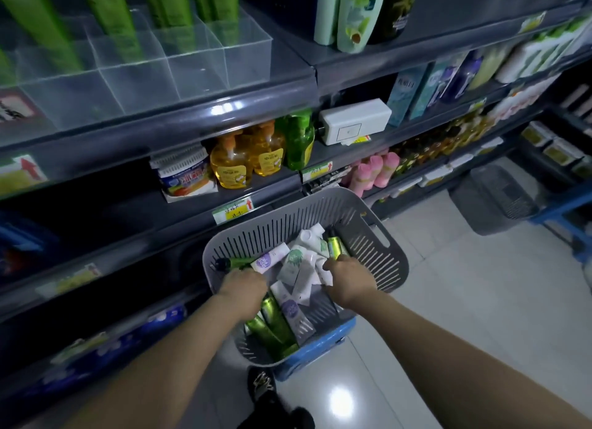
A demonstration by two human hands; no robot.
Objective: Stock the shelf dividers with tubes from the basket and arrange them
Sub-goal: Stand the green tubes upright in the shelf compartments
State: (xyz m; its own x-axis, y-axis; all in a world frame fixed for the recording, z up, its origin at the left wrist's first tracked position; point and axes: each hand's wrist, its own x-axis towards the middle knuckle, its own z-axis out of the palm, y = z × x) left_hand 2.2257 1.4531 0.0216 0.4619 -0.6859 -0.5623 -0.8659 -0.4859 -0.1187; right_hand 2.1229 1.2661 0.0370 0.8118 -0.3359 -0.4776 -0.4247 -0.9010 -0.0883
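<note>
We are at the picking step: both hands are down in the grey slotted basket (378, 236), which sits on a blue stool (323, 342) on the floor at about 6 o'clock from the shelf's clear acrylic dividers (141, 66). Our left hand (243, 286) is curled over the pile at the basket's 9 o'clock side, its grip seemingly closing on a green tube (235, 263) there, though the fingers are hidden and we cannot tell for sure. Our right hand (347, 278) is closed on another green tube (335, 247), whose long axis runs toward 12 o'clock with its dark cap away from us. The remaining tubes, white, lilac and green, lie flat and crossed in a loose heap; the green ones near the 6 o'clock rim point roughly toward 11 o'clock. In the dividers the green tubes already stocked (105, 8) stand upright in the rear cells at 10 o'clock, while the front cells are bare. Next, we judge, comes a lift clear of the rim and a turn to upright before lowering into a cell.
</note>
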